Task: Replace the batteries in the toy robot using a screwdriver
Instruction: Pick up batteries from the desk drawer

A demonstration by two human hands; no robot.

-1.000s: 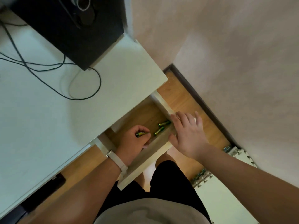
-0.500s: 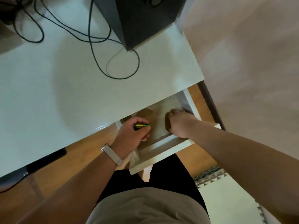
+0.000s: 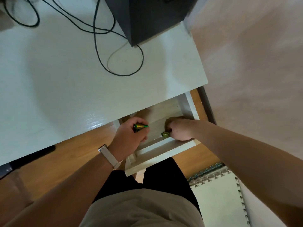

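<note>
An open white drawer sticks out from under the white desk. My left hand is inside its left part, closed around a green and gold battery whose end pokes out past my thumb. My right hand is curled inside the right part of the drawer, fingers on a second green battery that shows only at one end. The toy robot and the screwdriver are not in view.
A black speaker box stands at the desk's back right, with black cables looping across the desktop. Below are the wooden floor, a foam puzzle mat at the right, and my legs under the drawer.
The view swung left and steadied. My right hand went from the drawer's front edge into the drawer and now closes on a second battery. My left hand keeps its battery.
</note>
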